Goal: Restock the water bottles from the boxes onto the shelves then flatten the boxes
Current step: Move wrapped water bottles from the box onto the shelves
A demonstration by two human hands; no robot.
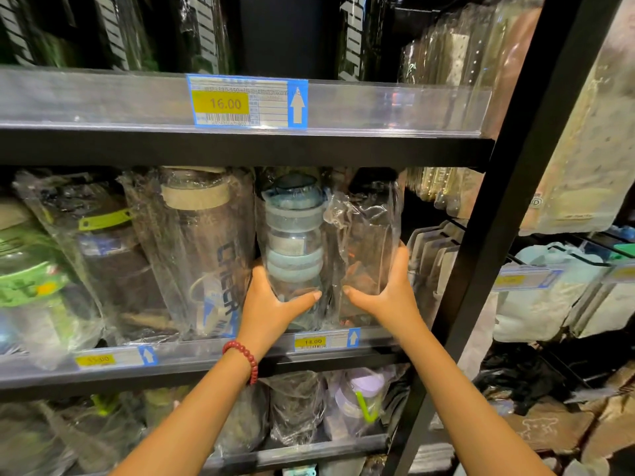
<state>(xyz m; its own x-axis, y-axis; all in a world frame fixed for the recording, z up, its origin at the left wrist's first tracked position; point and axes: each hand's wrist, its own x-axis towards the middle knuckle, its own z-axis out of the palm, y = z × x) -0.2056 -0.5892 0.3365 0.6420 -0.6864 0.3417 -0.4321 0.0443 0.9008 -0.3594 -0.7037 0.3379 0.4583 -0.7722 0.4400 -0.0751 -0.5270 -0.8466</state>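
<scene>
Two plastic-wrapped water bottles stand upright at the right end of the middle shelf [213,352]. My left hand [271,304] grips the lower part of the clear bottle with blue-grey rings [293,242], thumb across its front. My right hand [388,290] grips the darker bottle in crinkled wrap [369,235] beside it, fingers round its right side. The two bottles touch each other. Their bases are hidden behind the shelf's clear front lip. No box is in view.
More wrapped bottles lean to the left, one with a beige lid [196,235] and one with a green label [31,280]. The upper shelf edge carries a 16.00 price tag [245,102]. A black upright post [488,235] stands just right of my right hand. Lower shelf holds a purple bottle [364,393].
</scene>
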